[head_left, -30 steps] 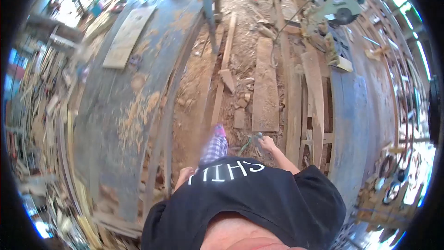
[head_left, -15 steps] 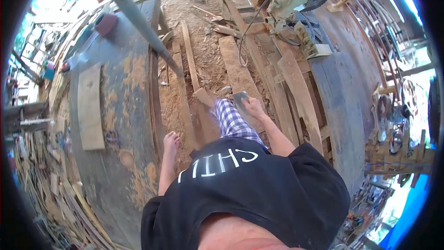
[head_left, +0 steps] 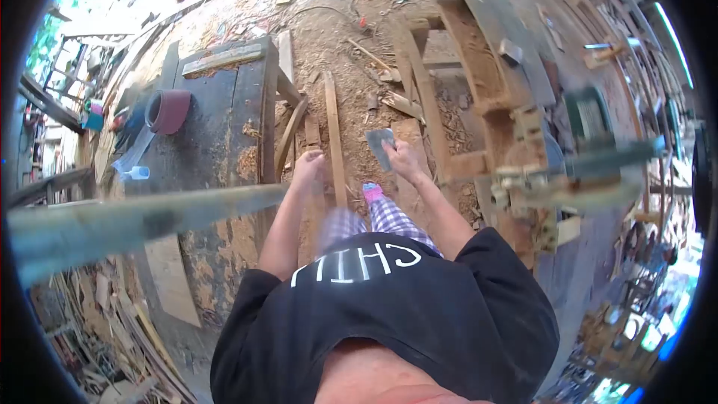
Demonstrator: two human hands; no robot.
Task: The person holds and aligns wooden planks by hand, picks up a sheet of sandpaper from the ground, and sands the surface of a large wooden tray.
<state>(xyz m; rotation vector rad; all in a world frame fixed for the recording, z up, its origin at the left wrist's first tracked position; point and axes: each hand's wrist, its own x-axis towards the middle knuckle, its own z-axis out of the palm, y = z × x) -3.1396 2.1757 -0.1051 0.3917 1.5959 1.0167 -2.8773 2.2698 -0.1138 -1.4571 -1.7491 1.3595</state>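
Grey plate (head_left: pixel 378 148) (partly hidden)

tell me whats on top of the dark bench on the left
The dark bench bears a maroon roll, a wood strip at its far end, a pale board and sawdust. A blurred pole crosses in front, hiding whatever lies behind it.

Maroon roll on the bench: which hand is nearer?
Left. The left hand is to the roll's right, past the bench edge; the right hand is farther right, holding a flat grey piece.
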